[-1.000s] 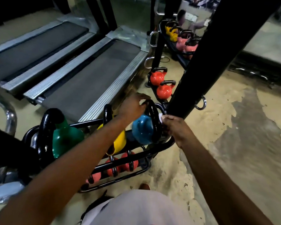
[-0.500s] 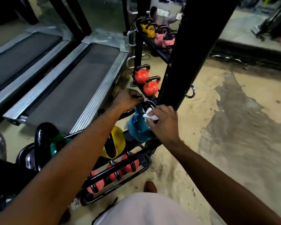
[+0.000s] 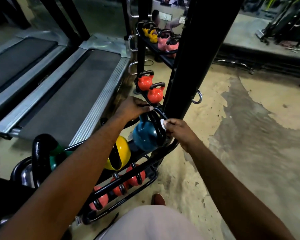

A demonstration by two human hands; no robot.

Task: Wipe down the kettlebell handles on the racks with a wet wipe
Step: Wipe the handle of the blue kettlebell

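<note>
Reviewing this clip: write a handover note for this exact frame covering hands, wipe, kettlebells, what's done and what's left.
Left hand: grips the top of the blue kettlebell's handle on the rack's upper tier.
Right hand: fingers pinch the wet wipe against that handle's right side.
Done: cannot tell which handles are already clean.
Left: finish this handle; probably then the yellow kettlebell, green kettlebell and red kettlebells below.

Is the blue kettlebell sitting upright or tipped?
Tipped: the blue kettlebell has its black handle pointing sideways; the left hand grips it, the right hand pinches a wipe against it.
</note>
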